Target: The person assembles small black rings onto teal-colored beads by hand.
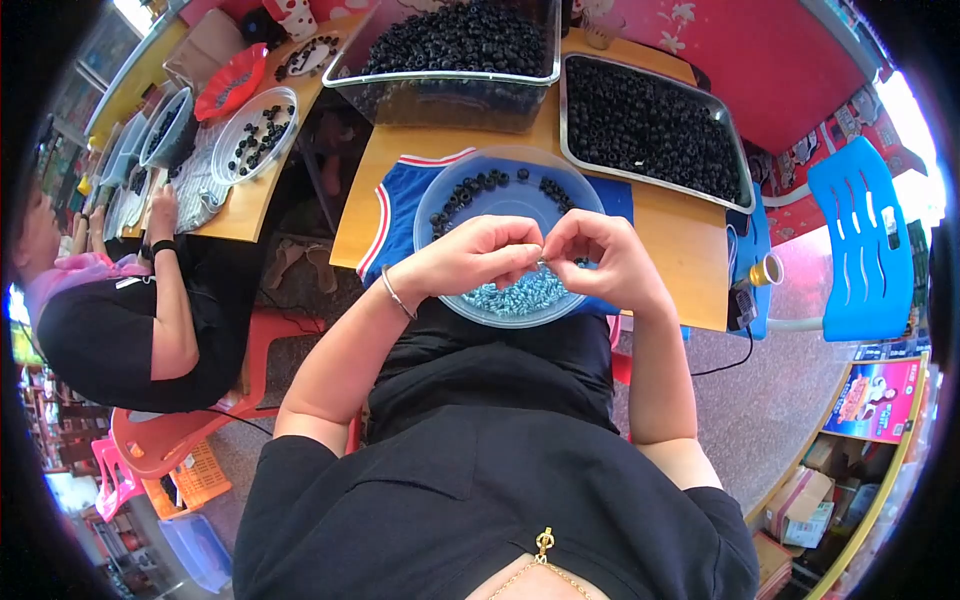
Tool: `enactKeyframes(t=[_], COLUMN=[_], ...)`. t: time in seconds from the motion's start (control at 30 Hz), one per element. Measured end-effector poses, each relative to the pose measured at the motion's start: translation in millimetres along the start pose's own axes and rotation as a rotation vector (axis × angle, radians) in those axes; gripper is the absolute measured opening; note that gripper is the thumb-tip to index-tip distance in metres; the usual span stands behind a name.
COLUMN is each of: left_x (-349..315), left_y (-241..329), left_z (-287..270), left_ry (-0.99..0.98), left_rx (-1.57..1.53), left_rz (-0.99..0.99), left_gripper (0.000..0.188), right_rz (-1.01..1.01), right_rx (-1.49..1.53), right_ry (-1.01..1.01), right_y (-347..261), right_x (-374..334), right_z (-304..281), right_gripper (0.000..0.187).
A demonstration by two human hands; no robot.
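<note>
Beads [515, 293] of pale turquoise, slender like grains of rice and shiny, lie in a dense heap along the near side of a clear, round plastic basin [525, 207]. Across its far side runs a broken arc of larger, rounded black beads [487, 181], glossy and loosely clustered, one sitting alone in the gap. Bare floor between the two kinds looks blue, tinted by the blue cloth [397, 228] with red-and-white edging beneath. The basin stands at the near edge of the wooden table [680, 262], reaching out over the person's lap.

Above the turquoise heap, the left hand [478, 256] and right hand [613, 262] meet, thumb and forefinger of each pinched together. Between their fingertips shows a small piece [541, 262], yellowish and too tiny to identify. Beyond the basin, a clear plastic bin [440, 103] and a shallow metal tray [655, 182] both brim with black beads.
</note>
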State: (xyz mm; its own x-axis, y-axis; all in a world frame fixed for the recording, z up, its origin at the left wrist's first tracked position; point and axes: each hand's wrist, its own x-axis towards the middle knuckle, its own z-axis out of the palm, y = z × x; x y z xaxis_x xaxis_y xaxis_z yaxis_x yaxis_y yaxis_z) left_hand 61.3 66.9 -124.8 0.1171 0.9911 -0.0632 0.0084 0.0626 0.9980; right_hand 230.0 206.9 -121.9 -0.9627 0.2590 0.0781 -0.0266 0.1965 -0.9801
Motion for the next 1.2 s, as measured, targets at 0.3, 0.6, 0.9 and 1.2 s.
enactKeyframes(t=[0.3,0.6,0.9,1.2], left_x=[2.3,3.3,-0.2,-3.0], left_y=[-6.2,-12.2,-16.1,-8.1], left_z=[26.8,36.8,37.2,29.1], left_ry=[0.444,0.664,0.708,0.694], left_rx=[-0.072,0.396,0.395,0.746], left_rz=[0.328,0.560,0.671,0.808], left_gripper=[0.028,0.022,0.045,0.054], right_rz=[-0.051,-0.201,-0.051,-0.006], right_rx=[0.208,-0.121,0.151,0.326], right_ry=[0.159,0.252,0.213,0.123], right_y=[-3.2,-5.5,-14.1,-11.1], right_x=[2.2,2.6,-1.1,-0.3], right_z=[5.4,8.0,10.6,6.4], right_gripper=[0.007,0.009,0.010,0.019])
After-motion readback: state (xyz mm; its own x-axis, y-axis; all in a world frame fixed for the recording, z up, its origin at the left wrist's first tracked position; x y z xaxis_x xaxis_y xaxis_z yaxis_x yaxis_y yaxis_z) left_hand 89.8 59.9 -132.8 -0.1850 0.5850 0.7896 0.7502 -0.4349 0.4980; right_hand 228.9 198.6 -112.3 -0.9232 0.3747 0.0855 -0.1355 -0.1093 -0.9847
